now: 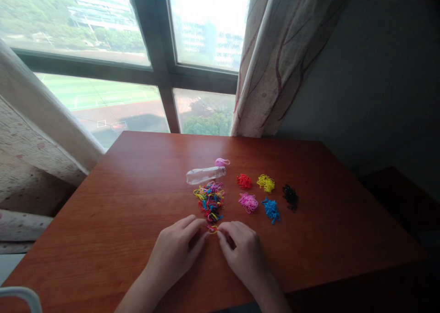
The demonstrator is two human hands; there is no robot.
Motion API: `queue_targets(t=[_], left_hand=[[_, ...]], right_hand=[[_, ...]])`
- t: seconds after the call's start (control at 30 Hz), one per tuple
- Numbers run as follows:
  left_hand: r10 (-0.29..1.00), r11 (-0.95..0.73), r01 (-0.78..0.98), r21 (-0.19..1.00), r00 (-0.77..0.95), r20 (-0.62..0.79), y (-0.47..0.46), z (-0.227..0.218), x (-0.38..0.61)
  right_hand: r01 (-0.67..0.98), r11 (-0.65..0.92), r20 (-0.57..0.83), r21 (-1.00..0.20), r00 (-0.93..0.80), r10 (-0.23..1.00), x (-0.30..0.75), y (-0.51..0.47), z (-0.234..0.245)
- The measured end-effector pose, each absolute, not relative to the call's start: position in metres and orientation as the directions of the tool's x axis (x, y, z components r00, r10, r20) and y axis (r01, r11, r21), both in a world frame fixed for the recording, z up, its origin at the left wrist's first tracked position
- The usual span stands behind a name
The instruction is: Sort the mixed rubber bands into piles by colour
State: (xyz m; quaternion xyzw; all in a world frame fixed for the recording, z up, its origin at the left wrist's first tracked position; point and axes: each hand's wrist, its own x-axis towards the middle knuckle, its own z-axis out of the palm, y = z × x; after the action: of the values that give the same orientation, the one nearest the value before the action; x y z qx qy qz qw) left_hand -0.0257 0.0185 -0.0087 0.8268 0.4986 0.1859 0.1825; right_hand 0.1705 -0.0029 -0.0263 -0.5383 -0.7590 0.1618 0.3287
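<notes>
A mixed pile of coloured rubber bands (210,200) lies in the middle of the brown wooden table (137,198). My left hand (178,249) and my right hand (240,253) rest on the table just below the pile. Their fingertips meet at a few small bands (213,229) at the pile's near edge, pinching them. To the right lie sorted heaps: red (244,181), yellow (266,183), pink (248,202), blue (271,209) and black (290,197).
A clear plastic bottle (205,175) lies on its side behind the pile, with its pink cap (222,161) beside it. A window and curtains (282,61) stand behind the table. A white curved object (20,297) shows at the bottom left corner.
</notes>
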Motion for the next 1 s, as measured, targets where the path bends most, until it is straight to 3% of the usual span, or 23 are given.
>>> queue_targets(t=[0.2,1.0], left_hand=[[0.879,-0.458,0.748,0.480,0.462,0.119,0.0182,-0.0091,-0.0246],[0.881,-0.453,0.736,0.503,0.457,0.125,0.0193,-0.0140,-0.0233]], right_hand=[[0.730,0.378,0.346,-0.569,-0.204,0.916,0.1705,-0.0023,-0.0264],[0.677,0.320,0.276,-0.662,-0.177,0.945,0.1701,-0.0014,-0.0289]])
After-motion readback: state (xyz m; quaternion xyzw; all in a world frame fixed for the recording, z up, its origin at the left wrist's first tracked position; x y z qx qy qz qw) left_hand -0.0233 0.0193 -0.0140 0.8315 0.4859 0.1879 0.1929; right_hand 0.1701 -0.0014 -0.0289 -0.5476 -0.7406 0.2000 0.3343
